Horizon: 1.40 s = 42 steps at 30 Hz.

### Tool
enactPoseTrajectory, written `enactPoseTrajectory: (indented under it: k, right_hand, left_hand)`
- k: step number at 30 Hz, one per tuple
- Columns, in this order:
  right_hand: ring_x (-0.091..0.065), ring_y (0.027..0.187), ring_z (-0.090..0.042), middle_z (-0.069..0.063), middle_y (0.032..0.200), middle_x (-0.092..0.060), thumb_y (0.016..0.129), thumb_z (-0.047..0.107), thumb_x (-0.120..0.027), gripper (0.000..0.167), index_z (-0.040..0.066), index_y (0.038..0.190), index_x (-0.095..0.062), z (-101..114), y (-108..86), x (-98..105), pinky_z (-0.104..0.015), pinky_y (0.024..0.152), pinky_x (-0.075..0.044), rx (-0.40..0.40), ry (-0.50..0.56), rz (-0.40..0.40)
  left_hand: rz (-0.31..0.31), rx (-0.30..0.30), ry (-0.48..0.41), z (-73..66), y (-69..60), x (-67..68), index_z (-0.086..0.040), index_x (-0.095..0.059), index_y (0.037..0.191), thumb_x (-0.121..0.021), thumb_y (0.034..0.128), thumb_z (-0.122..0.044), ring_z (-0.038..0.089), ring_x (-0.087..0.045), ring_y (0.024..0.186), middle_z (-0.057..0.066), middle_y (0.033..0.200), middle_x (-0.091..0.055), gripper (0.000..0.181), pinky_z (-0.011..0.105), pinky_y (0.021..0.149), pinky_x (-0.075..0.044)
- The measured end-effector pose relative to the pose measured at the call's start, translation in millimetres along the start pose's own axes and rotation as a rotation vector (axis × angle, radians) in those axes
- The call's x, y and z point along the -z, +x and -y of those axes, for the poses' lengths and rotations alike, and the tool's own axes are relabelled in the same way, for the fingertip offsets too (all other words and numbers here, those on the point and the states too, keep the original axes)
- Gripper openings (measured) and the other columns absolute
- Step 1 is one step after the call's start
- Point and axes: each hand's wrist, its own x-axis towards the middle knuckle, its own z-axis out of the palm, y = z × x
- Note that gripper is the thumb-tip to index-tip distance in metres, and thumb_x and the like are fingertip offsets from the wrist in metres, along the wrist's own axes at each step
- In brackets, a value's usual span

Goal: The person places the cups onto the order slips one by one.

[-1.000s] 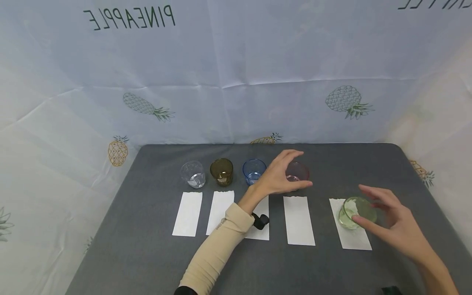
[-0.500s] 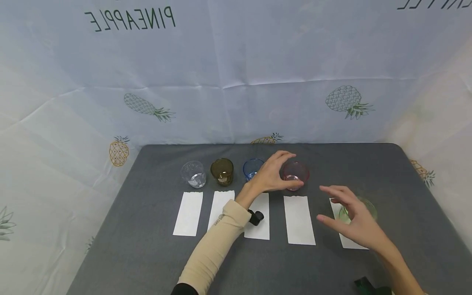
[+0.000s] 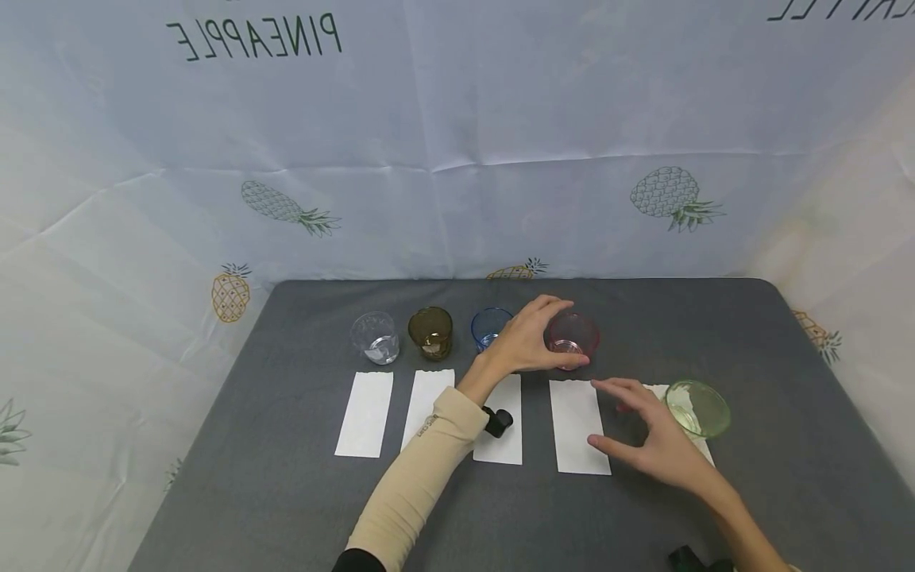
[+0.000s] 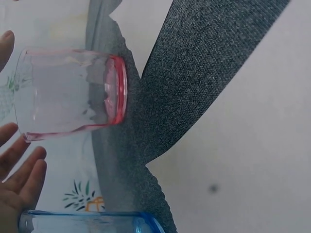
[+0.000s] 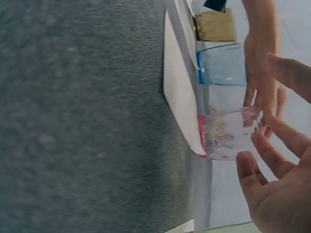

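Note:
My left hand (image 3: pixel 525 340) is at the pink glass (image 3: pixel 573 340), its thumb and fingers spread beside the rim; contact is hard to tell. In the left wrist view the pink glass (image 4: pixel 73 94) stands between thumb and fingers (image 4: pixel 29 177), which look straight. The blue glass (image 3: pixel 489 327) is partly hidden by this hand. My right hand (image 3: pixel 658 445), thumb and fingers apart and holding nothing, hovers between a white paper strip (image 3: pixel 577 429) and the green glass (image 3: pixel 700 409). That green glass stands on another strip, which my hand partly covers.
A clear glass (image 3: pixel 375 338) and a brown glass (image 3: pixel 430 334) stand at the left of the row. White paper strips lie before them, such as the leftmost one (image 3: pixel 364 415). A pineapple-print cloth (image 3: pixel 443 214) hangs behind the grey table (image 3: pixel 272 492).
My right hand has left the green glass and moved left toward the fourth strip. The left hand has shifted slightly left, closer to the pink glass.

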Motion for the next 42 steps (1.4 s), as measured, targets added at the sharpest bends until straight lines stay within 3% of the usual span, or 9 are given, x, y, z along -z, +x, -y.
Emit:
enactPoseTrajectory:
  k: [6,13,22,30,42]
  right_hand:
    - [-0.055,0.112,-0.003,-0.01,0.123,-0.062,0.071,0.013,-0.093,0.073,0.003,0.136,-0.062,-7,-4.2,-8,-0.014,0.087,-0.048,0.012,-0.012,0.019]
    - [-0.055,0.104,-0.008,-0.009,0.121,-0.063,0.071,0.019,-0.094,0.071,0.004,0.134,-0.064,-14,-12.2,-14,-0.023,0.081,-0.055,-0.024,-0.039,0.056]
    - [-0.055,0.103,-0.008,-0.007,0.121,-0.061,0.071,0.028,-0.094,0.072,0.007,0.134,-0.065,-19,-19.4,-17,-0.02,0.085,-0.051,-0.066,-0.091,0.086]
    - [-0.051,0.098,-0.002,-0.008,0.117,-0.058,0.072,0.023,-0.094,0.072,0.002,0.134,-0.065,-22,-20.8,-20,-0.016,0.084,-0.047,-0.078,-0.095,0.074]
    - [-0.052,0.1,-0.013,-0.009,0.118,-0.055,0.07,0.029,-0.094,0.077,0.003,0.136,-0.064,-22,-17.2,-20,-0.028,0.084,-0.048,-0.136,-0.165,0.115]
  left_hand:
    - [0.001,0.018,0.019,-0.2,0.4,0.1,-0.015,-0.046,0.153,-0.083,0.0776,-0.056,0.023,-0.055,0.135,0.005,0.15,-0.05,0.094,0.041,0.106,-0.053]
    - [0.004,0.028,0.032,-1.5,0.9,0.1,-0.015,-0.047,0.152,-0.084,0.0776,-0.056,0.021,-0.057,0.131,0.004,0.147,-0.053,0.093,0.04,0.103,-0.055]
    - [0.014,0.049,0.066,-3.9,1.7,-1.1,-0.017,-0.049,0.151,-0.083,0.0778,-0.058,0.019,-0.06,0.127,0.002,0.144,-0.054,0.091,0.04,0.101,-0.056]
    - [0.023,0.055,0.125,-5.7,2.4,-3.1,-0.017,-0.051,0.15,-0.081,0.0786,-0.061,0.017,-0.064,0.119,0.001,0.139,-0.059,0.089,0.036,0.095,-0.058]
    - [0.026,0.068,0.146,-7.8,4.0,-3.4,-0.017,-0.054,0.147,-0.08,0.0794,-0.06,0.017,-0.066,0.118,0.001,0.137,-0.061,0.084,0.038,0.093,-0.058]
